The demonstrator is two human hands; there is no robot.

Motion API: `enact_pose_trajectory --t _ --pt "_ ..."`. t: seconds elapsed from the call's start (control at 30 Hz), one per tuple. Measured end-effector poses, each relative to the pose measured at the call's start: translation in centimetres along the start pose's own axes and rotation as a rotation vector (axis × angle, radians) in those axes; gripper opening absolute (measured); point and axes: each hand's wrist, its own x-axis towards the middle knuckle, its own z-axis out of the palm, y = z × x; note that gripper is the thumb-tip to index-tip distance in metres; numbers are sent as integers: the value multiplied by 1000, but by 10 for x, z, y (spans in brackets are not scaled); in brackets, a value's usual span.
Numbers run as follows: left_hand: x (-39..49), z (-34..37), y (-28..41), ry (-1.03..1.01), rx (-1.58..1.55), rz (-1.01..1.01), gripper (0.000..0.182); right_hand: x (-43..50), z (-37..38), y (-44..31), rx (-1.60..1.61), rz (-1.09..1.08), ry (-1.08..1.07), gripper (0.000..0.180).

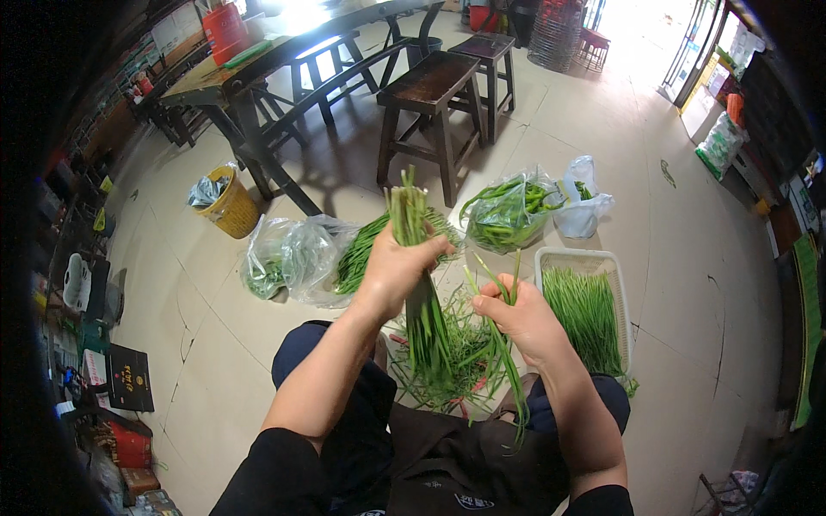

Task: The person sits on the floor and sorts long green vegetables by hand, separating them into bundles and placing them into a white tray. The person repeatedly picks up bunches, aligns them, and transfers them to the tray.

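Note:
My left hand [400, 264] grips a thick bunch of garlic chives [429, 335], cut ends up and leaves hanging down. A few loose chive stalks [506, 361] are pinched in my right hand [516, 313], just right of the bunch. Below both hands, a pile of chive scraps [464, 361] with some red strips lies on the floor between my legs. To the right, a white plastic basket [541, 261] holds chives lined up in rows [581, 309]. Behind my left hand, more chives [361, 251] lie on a clear plastic bag [310, 251].
Green peppers [510, 206] fill a clear bag ahead, beside a white plastic bag [577, 216]. A yellow waste basket [232, 206] stands at left near a wooden table [226, 77]. Wooden stools [429, 84] stand beyond. A black box [129, 377] is at far left.

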Motion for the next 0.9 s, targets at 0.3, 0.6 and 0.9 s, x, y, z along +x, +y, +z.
enact_pose_trajectory --t 0.3,0.6,0.9 --pt "-15 6 -12 -464 -365 -462 25 13 -24 3 69 -157 -8 27" --pt "-28 28 -18 -530 -275 -526 21 17 -6 5 224 -54 62 18" --pt "-15 12 -20 -341 -279 -479 14 18 -30 -1 425 -27 64 16"
